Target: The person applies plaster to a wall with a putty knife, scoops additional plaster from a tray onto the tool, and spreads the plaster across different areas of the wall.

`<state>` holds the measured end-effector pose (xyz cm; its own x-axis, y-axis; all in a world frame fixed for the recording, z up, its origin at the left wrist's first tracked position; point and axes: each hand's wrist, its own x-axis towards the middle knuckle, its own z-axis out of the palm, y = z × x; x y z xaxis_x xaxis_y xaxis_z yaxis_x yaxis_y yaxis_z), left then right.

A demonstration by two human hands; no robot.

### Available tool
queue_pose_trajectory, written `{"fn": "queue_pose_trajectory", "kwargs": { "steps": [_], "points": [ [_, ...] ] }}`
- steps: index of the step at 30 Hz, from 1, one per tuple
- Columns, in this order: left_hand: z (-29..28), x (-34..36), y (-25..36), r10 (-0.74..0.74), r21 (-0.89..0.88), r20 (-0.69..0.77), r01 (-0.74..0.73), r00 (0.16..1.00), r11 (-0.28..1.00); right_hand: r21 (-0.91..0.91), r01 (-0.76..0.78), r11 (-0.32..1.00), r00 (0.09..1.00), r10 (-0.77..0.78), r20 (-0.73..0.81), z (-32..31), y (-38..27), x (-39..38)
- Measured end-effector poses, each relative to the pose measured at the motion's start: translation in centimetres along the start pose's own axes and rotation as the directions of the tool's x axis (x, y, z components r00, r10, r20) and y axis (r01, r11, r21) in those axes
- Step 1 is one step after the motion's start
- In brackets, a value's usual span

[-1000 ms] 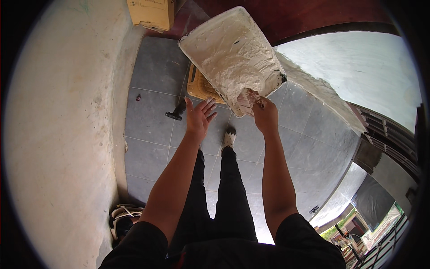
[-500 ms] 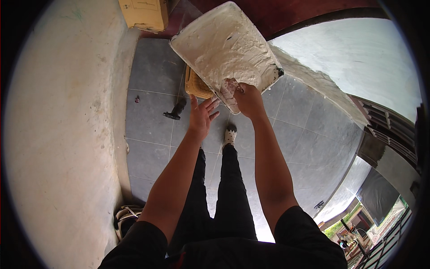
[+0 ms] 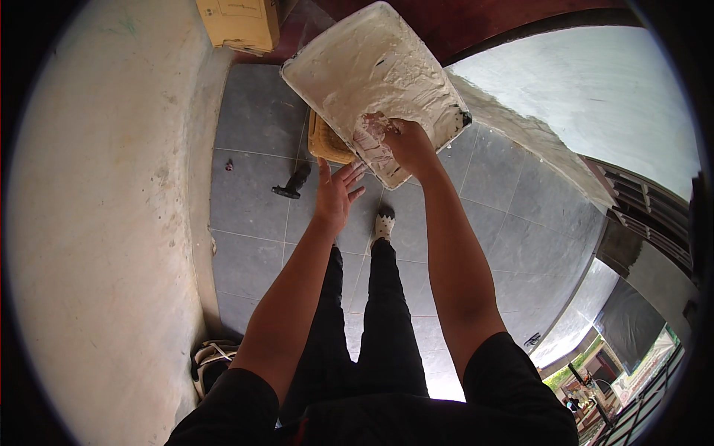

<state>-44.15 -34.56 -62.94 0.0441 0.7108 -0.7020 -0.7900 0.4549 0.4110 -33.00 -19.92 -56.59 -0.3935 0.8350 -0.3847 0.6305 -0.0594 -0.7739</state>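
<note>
A big rectangular tray (image 3: 349,70) spread with off-white, plaster-like paste lies ahead of me, its near corner pointing my way. My right hand (image 3: 407,145) is closed on a scraper (image 3: 372,141), whose paste-smeared, pinkish blade lies over the paste near that corner. The scraper's grip is hidden by my fingers. My left hand (image 3: 335,189) is beside the tray's near left edge, fingers apart and holding nothing. Its fingertips reach the rim; whether they press on it I cannot tell. Under the tray's left side shows part of a tan, woven-looking support (image 3: 323,141).
On the grey tiled floor (image 3: 253,193) lies a black tool-like object (image 3: 293,182), left of my hand. A cardboard box (image 3: 238,22) stands at the far left. Walls (image 3: 111,223) rise on both sides. A bag (image 3: 212,360) rests by the left wall.
My right hand has moved the scraper slightly up and left, farther into the paste. A scraped streak shows near the tray's close corner. My left hand has stayed nearly still.
</note>
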Motion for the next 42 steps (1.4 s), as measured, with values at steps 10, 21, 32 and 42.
{"fn": "queue_pose_trajectory", "kwargs": {
  "steps": [10, 21, 32, 42],
  "points": [
    [-0.5, -0.8, 0.9, -0.007, -0.011, -0.008, 0.007, 1.0, 1.0, 0.479, -0.382, 0.79, 0.919, 0.378, 0.109, -0.8, 3.7, 1.2],
    [5.7, -10.2, 5.6, 0.042, -0.135, 0.019, -0.039, 0.999, 0.99, 0.972, -0.194, 0.131, 0.951, 0.267, 0.154, -10.9, -3.7, -10.0],
    [18.6, -15.0, 9.6, 0.082, 0.012, 0.168, -0.085, 0.982, 0.996, 0.956, 0.281, -0.082, 0.959, 0.059, -0.277, -23.6, -9.4, -19.9],
    [37.0, -12.6, 21.3, 0.292, 0.45, 0.499, -0.532, 0.816, 0.718, 0.838, 0.517, -0.174, 0.851, 0.207, -0.482, -33.8, -11.9, -18.7]
  ]
}}
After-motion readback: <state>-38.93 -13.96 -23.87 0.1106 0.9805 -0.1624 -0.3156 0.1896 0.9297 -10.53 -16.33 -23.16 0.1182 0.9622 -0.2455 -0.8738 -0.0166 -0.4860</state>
